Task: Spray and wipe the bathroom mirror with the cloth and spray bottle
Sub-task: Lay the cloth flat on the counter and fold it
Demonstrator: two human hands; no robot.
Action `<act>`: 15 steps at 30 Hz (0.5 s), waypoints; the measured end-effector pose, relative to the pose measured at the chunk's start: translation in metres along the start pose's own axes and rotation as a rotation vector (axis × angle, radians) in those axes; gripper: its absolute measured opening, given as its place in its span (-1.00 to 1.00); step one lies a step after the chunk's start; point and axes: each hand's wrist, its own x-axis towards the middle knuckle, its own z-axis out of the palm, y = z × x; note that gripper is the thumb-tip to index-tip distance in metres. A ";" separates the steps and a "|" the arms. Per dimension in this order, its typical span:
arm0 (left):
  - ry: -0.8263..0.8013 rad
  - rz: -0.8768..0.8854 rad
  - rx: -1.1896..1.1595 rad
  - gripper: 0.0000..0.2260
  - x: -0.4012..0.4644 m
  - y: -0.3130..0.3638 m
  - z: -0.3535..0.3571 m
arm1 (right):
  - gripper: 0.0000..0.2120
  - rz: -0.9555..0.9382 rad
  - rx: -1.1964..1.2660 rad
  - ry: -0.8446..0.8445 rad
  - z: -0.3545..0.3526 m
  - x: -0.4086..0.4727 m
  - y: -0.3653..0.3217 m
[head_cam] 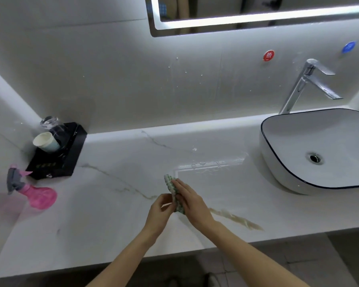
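A green and white cloth [170, 184] is folded into a narrow bundle and held upright between both hands, just above the marble counter [116, 204]. My left hand [161, 210] pinches its lower edge. My right hand [192, 200] lies flat against its right side, fingers closed over it. The pink spray bottle [36, 195] with a grey trigger head stands at the far left of the counter, well apart from both hands. The lit mirror [257, 11] hangs on the wall at the top, only its lower edge in view.
A black tray [58, 160] at the back left carries a paper cup [46, 141] and a glass [50, 123]. A white basin [319, 150] with a chrome tap [305, 83] sits at the right. Water drops lie on the counter ahead of the hands.
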 end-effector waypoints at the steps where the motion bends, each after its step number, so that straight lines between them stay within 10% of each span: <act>1: -0.001 -0.002 -0.008 -0.91 -0.001 0.000 -0.003 | -0.55 0.003 0.003 0.004 0.002 0.001 -0.001; 15: 0.035 -0.036 -0.170 -0.86 -0.016 -0.004 -0.022 | -0.26 -0.023 -0.222 -0.182 0.010 -0.024 0.028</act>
